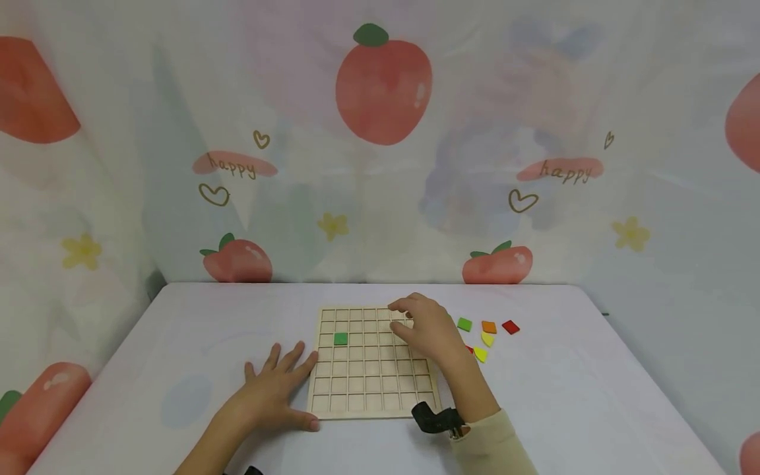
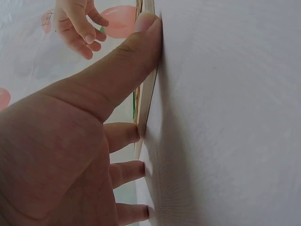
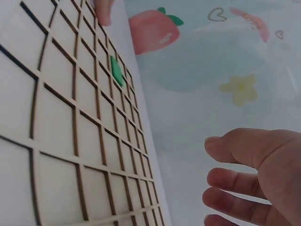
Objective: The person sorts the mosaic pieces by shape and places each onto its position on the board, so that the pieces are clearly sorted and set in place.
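A square wooden grid board [image 1: 356, 369] lies on the white table, with one green square tile [image 1: 341, 338] in a cell near its upper left. My left hand [image 1: 276, 386] is spread at the board's left side, its thumb and forefinger at the edge; in the left wrist view the thumb [image 2: 127, 59] touches the board's rim. Above the board's upper right my right hand [image 1: 424, 326] hovers with fingers loosely bent. Nothing sits between its thumb and fingers in the right wrist view, where the hand [image 3: 254, 179] is apart from the board.
Right of the board lie loose tiles: a green one [image 1: 465, 324], an orange one [image 1: 489, 327], a red one [image 1: 510, 327] and two yellow ones [image 1: 487, 339], with another red piece partly hidden by the right forearm. A printed curtain [image 1: 380, 198] stands behind the table.
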Action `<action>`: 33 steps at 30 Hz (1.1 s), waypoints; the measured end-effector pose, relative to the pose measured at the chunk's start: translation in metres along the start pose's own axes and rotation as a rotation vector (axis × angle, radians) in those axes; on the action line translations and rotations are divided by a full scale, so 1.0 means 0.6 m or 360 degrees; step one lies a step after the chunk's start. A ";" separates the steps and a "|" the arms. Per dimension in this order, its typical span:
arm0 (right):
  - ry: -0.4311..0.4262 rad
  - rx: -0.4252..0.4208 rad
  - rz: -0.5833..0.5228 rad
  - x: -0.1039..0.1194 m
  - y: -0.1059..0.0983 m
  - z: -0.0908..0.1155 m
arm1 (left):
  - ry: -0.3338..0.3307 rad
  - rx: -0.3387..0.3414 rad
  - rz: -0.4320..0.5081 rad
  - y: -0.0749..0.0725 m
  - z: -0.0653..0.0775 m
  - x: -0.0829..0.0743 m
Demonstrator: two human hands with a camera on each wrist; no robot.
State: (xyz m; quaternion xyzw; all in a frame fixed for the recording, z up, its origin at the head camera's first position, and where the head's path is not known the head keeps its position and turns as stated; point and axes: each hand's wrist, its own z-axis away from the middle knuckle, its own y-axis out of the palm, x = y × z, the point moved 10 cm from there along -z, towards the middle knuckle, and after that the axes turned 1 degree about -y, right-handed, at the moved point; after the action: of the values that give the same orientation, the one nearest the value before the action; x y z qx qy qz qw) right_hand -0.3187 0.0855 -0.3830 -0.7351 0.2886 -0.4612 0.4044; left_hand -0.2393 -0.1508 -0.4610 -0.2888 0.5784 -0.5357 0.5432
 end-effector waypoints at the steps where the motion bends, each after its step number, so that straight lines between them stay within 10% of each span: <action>1: 0.0007 -0.0007 -0.0002 -0.005 -0.004 0.001 | -0.0002 0.0003 0.0004 0.001 0.000 0.000; 33: 0.0302 -0.0056 -0.0049 -0.115 -0.050 0.020 | -0.0030 0.0014 -0.0032 0.009 -0.005 0.005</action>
State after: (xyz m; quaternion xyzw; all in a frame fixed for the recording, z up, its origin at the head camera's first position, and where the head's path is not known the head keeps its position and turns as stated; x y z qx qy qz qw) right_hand -0.3343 0.1597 -0.3907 -0.6994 0.3222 -0.5299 0.3552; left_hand -0.2413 -0.1510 -0.4675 -0.2972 0.5680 -0.5409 0.5445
